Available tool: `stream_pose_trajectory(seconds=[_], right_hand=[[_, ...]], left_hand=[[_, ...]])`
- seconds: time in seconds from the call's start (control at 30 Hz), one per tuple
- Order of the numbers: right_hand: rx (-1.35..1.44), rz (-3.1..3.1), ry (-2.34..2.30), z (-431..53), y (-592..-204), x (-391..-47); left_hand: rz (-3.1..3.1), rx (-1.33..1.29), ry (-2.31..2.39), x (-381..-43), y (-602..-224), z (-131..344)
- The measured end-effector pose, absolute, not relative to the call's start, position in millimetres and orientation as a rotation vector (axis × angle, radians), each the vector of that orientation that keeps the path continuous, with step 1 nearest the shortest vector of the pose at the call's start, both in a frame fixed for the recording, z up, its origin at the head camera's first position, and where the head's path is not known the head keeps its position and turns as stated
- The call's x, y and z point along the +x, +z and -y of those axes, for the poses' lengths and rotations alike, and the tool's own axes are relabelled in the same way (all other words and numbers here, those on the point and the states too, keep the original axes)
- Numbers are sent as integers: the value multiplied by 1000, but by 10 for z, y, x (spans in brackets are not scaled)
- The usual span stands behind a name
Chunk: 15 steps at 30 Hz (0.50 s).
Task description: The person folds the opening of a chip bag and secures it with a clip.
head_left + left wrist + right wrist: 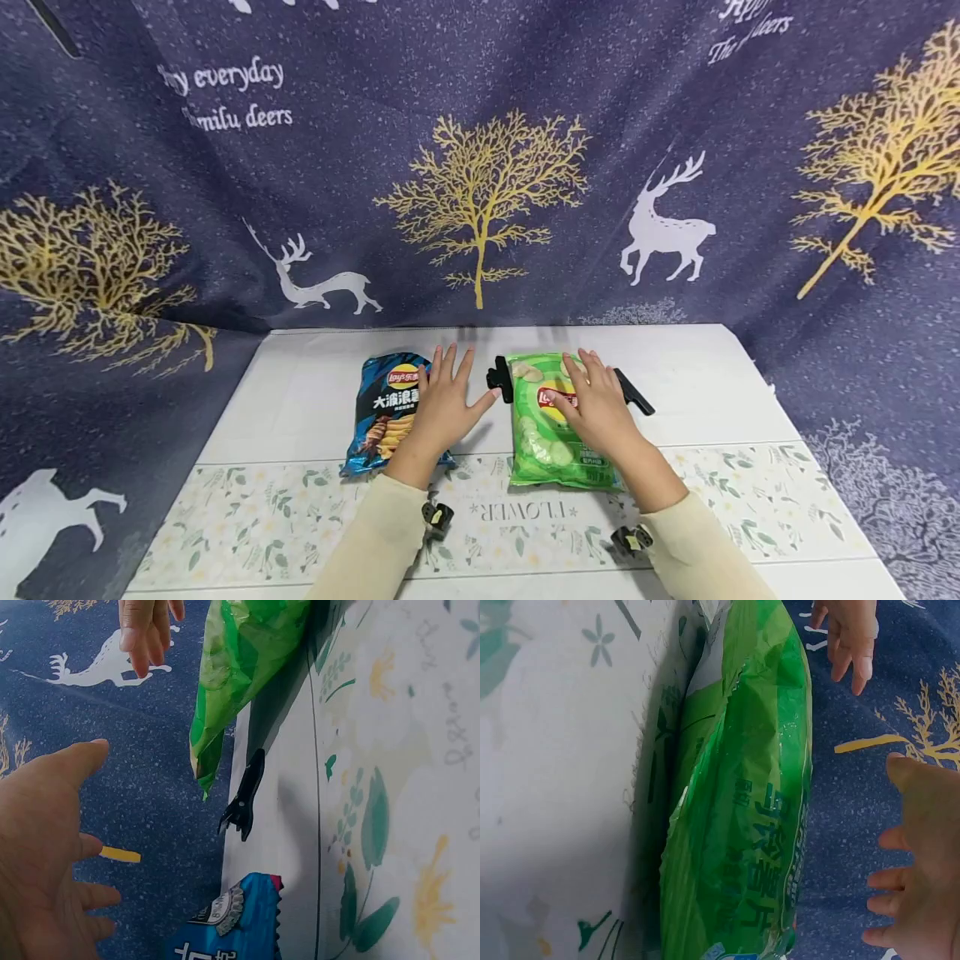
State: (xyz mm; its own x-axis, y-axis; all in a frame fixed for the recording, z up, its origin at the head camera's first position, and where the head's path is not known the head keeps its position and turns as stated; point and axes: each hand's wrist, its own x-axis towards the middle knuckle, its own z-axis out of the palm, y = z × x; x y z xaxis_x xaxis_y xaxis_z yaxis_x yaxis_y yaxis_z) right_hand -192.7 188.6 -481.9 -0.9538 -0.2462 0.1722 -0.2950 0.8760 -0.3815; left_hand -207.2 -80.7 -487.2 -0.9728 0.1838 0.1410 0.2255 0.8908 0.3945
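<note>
My left hand is spread above the right part of a blue-black bag of potato chips, with its thumb out toward the middle. In the left wrist view the palm holds nothing, and the blue bag shows low in the frame. My right hand, fingers extended, hovers over a green bag of potato chips. A gap separates that hand from the green bag in the right wrist view. Between the bags lies a black clip.
Another black clip-like object lies just right of the green bag, partly hidden by the right hand. The white table carries a floral strip near the front. A dark blue cloth with deer and trees hangs behind and at the sides.
</note>
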Motion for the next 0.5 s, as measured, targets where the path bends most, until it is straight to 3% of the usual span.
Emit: stream_pose_trajectory(seconds=[0.5], right_hand=[[382, 2942, 650, -1910, -4881, -1872]], left_hand=[[2953, -403, -645, -2016, -4956, 787]])
